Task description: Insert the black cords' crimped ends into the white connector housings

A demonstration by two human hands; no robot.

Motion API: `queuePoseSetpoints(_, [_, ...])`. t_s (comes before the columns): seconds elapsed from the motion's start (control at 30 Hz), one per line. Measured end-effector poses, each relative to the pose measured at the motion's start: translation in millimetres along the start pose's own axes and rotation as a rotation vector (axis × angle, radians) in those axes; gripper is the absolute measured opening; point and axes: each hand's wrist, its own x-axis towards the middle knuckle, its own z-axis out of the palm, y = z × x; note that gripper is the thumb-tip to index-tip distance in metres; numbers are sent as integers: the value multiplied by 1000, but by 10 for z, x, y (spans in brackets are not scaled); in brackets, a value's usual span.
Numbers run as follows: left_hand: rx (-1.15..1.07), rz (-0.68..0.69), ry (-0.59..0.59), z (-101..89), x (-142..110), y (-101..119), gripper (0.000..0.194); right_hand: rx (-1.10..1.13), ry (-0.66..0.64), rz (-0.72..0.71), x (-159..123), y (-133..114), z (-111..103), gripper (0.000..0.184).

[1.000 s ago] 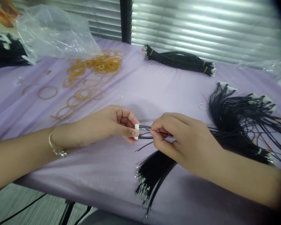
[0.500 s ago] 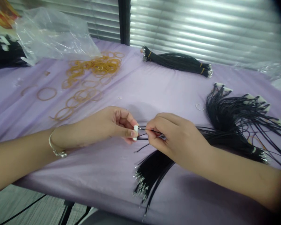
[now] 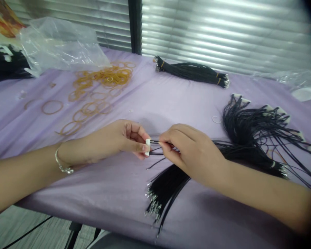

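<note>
A small white plastic connector (image 3: 147,142) is pinched between the thumb and fingers of my left hand (image 3: 125,136). From its right side, black wires (image 3: 155,154) run under my other hand. My right hand (image 3: 193,150) has thumb and forefinger closed on one black wire (image 3: 154,141), whose end meets the connector's upper part. How deep that end sits inside is hidden. Below the hands lies a thick bundle of black wires (image 3: 168,185) with bare metal terminals at its left end. One loose wire (image 3: 155,163) sticks out above that bundle.
Rubber bands (image 3: 114,76) are heaped at the back left beside a clear plastic bag (image 3: 64,45). A tied wire bundle (image 3: 191,72) lies near the blinds. At the right, wires with white connectors (image 3: 242,121) spread over the purple tablecloth (image 3: 93,193).
The metal tip that showed at the connector's upper right is no longer visible; the black wire now reaches the connector. My right hand has moved slightly left, and the view has shifted a little.
</note>
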Motion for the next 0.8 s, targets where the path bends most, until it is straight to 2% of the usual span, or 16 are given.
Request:
queuePoseSetpoints(0.13, [-5,-13,-2,-9,-1,-5,9,20,9,-11,-12,4,-13,11])
queuePoseSetpoints(0.27, [33,-41,8,-6,7,0,8,6,10,-51,-10,14,67,15])
queuePoseSetpoints(0.4, [67,-56,30,3,18,9,8,-59,-3,-120,9,28,142,7])
queuePoseSetpoints(0.47, [50,-48,34,19,15,24,9,-97,-22,-111,17,10,95,6])
queuePoseSetpoints(0.6, [9,-13,46,53,-10,56,12,-120,-25,3,0,-126,-153,13])
queuePoseSetpoints(0.7, [-6,-5,38,47,-17,51,13,-116,-110,-89,-35,-220,-247,23])
queuePoseSetpoints(0.8, [-4,7,11,25,-8,33,14,-160,-202,-104,-54,-193,-171,27])
